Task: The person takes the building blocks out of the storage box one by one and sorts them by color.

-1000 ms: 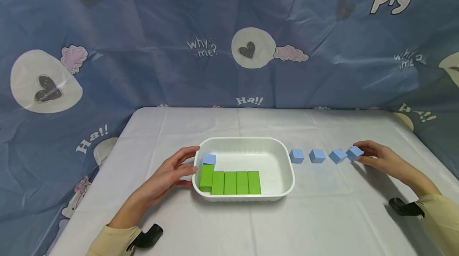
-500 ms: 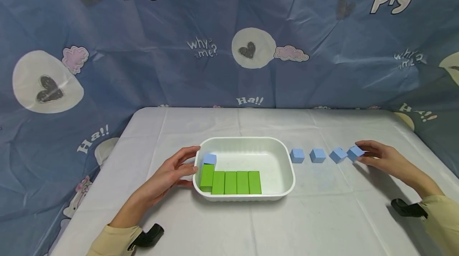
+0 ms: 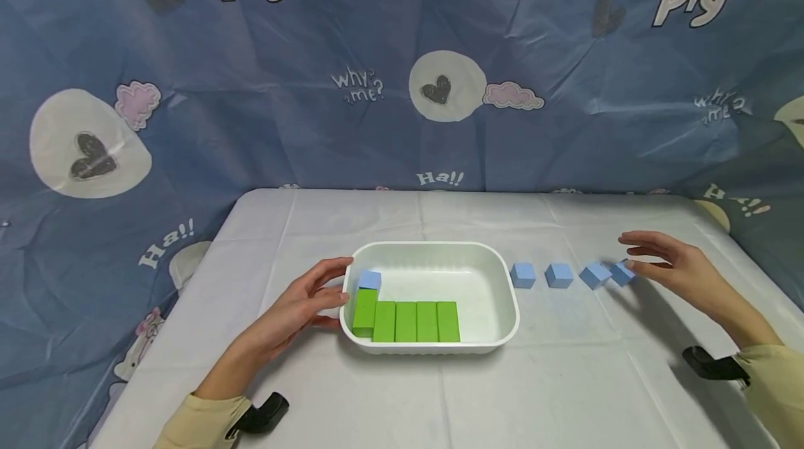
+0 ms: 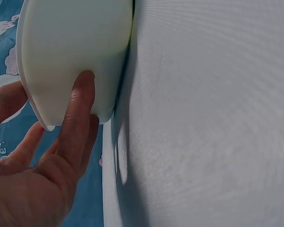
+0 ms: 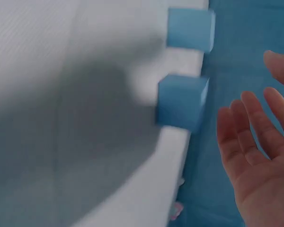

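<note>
Four blue cubes (image 3: 559, 276) right of tray (image 3: 433, 349) | right hand (image 3: 678, 266) spread, holding nothing, near farthest cube (image 3: 622, 274) | left hand (image 3: 292, 311) spread against tray's left end | tip: fingertips clear, nudge none

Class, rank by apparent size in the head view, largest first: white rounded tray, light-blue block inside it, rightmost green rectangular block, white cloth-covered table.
1. White cloth-covered table
2. White rounded tray
3. Rightmost green rectangular block
4. Light-blue block inside the tray
</note>
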`<state>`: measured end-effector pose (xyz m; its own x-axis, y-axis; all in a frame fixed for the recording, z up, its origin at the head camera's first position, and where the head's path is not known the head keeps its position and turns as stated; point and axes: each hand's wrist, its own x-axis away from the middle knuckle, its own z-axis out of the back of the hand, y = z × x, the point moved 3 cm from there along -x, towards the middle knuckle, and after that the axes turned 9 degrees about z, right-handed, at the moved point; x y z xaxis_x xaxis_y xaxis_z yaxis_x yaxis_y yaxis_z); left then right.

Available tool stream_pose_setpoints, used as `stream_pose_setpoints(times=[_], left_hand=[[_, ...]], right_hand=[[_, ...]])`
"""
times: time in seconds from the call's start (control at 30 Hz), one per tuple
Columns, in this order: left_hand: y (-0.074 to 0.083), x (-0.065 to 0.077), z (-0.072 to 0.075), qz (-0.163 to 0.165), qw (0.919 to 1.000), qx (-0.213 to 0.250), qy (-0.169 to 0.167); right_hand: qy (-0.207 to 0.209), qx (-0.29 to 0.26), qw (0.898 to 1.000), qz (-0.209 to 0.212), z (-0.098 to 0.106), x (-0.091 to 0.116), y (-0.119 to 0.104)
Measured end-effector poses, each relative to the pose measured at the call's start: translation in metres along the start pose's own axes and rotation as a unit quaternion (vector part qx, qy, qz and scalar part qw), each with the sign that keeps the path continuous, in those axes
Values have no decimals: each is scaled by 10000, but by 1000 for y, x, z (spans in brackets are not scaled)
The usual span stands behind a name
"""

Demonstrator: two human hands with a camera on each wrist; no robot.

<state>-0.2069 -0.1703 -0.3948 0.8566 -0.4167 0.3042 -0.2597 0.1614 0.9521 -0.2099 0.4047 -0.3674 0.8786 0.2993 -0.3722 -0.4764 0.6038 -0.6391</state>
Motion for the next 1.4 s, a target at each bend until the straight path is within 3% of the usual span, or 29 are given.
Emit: stream_pose_setpoints(times=[0.23, 0.5, 0.8, 1.4], left_hand=[[1, 1, 0, -9, 10000, 11, 3], [1, 0, -1, -22, 10000, 34, -43], [0, 2, 0, 46, 9999, 112, 2], [0, 1, 0, 20, 10000, 83, -1]], right_hand=[[-46, -201, 9993, 315, -12, -16, -25], [-375, -343, 9962, 709, -27, -33, -53], [-617, -336, 9955, 638, -44, -48, -78], [-1245, -320, 9875, 908, -85, -63, -124]])
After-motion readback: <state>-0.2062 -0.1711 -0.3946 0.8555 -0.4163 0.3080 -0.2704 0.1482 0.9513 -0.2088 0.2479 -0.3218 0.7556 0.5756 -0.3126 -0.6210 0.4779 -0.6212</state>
